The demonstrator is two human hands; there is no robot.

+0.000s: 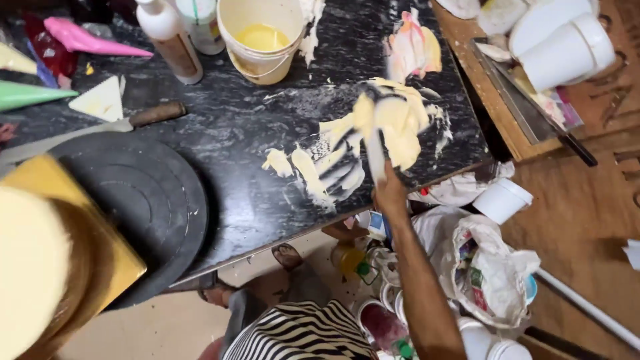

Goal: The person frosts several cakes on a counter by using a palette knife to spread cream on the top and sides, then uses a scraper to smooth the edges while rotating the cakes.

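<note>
Right hand: the right hand (pixel 390 193) was closed round the handle of a scraper (pixel 375 150) at the table edge.
Scraper position: its blade lay at 12 o'clock from the hand, in the yellow cream (pixel 400 120) on the black marble table (pixel 233 133).
Scraper axis: near-vertical, pointing to 12 o'clock, blurred.
Left hand: out of view.
Nearby: a cream bucket (pixel 261 40) at 11 o'clock, a black turntable (pixel 150 200) at 9 o'clock.

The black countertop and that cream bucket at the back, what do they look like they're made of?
The countertop looks like polished black stone, perhaps granite: white flecked veining and a soft sheen. The cream bucket seems to be smooth plastic, thin-walled with a rolled rim and a thin bail handle. Yellow cream is smeared where the right hand works.
</note>
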